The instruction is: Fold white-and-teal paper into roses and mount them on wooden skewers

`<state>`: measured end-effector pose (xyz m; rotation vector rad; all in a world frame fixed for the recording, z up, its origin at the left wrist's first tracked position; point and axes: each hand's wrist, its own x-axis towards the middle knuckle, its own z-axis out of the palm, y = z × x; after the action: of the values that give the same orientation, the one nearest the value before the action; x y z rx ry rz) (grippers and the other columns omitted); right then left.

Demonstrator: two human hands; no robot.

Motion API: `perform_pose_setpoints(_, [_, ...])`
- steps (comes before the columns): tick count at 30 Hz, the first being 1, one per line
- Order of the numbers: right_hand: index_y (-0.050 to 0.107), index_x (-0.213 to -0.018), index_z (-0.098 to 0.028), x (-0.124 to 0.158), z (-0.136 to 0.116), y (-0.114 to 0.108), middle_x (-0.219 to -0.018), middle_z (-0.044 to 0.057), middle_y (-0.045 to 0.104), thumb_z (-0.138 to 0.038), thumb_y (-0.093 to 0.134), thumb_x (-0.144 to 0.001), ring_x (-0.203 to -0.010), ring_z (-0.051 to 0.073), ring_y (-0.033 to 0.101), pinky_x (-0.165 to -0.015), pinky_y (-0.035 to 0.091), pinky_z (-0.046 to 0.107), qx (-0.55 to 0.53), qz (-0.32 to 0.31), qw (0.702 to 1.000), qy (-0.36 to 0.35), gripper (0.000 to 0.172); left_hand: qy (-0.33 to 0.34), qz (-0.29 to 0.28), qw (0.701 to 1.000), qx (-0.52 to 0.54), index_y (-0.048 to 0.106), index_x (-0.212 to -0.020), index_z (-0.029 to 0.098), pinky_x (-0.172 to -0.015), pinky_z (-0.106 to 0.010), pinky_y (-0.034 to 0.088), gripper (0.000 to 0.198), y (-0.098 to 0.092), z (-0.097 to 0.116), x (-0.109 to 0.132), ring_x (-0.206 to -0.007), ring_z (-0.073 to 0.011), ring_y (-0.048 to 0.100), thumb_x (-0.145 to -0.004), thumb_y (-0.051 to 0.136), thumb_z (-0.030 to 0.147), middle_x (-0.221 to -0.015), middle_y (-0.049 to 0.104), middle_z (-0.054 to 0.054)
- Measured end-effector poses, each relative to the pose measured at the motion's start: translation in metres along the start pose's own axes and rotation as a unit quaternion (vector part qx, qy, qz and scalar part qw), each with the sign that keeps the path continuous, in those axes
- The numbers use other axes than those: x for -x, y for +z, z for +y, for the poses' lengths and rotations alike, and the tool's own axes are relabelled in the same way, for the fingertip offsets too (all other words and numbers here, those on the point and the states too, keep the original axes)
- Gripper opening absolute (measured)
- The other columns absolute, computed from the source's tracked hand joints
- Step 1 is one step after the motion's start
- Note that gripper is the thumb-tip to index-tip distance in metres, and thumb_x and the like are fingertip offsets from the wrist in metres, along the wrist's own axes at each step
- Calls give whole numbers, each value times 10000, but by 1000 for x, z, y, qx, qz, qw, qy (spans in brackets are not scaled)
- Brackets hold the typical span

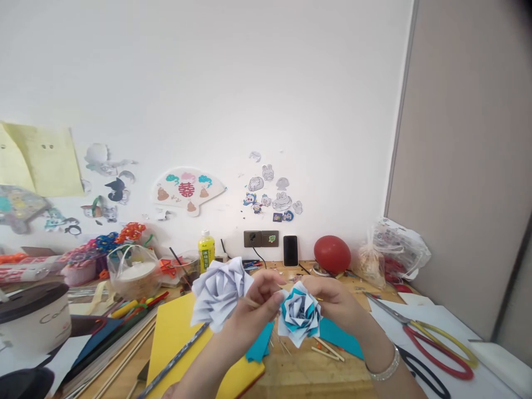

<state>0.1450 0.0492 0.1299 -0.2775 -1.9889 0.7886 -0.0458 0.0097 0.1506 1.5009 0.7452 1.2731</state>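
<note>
A folded blue-and-white paper flower (300, 313) is held up between my two hands over the desk. My right hand (338, 302) grips it from the right, the fingers partly hidden behind the petals. My left hand (260, 305) is closed, with thumb and fingers pinched at the flower's left edge. A short piece of thin wooden stick (249, 302) shows at the left hand's fingers. Just left of that hand is a larger white paper flower (220, 293); a grey patterned rod (174, 360) runs below it, and I cannot tell whether they are joined.
Yellow paper (170, 338) and blue paper strips (341, 337) lie under my hands. Scissors with red and yellow handles (440, 349) rest at right. Along the wall stand a bottle (206, 252), a phone (291, 251) and a red balloon (332, 254). A lidded cup (37, 321) stands left.
</note>
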Motion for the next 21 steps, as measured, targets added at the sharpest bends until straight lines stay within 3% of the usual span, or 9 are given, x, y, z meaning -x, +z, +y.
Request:
perform_pose_setpoints(8, [682, -800, -217, 0, -5, 1, -719, 15, 600, -399, 559, -857, -675, 145, 537, -636, 419, 273, 20, 6, 1000, -15, 227, 26, -38, 999, 21, 545, -905, 206, -513, -213, 346, 369, -2, 0, 3, -549, -98, 464, -694, 719, 454, -594, 521, 50])
perform_pose_setpoints(21, [661, -725, -212, -1, -4, 3, -660, -1, 564, -376, 585, -843, -622, 136, 514, -592, 400, 262, 24, 19, 999, -24, 216, 58, -17, 998, 12, 577, -890, 196, -489, -206, 335, 350, -2, -2, 3, -519, -93, 460, -683, 731, 432, -568, 533, 47])
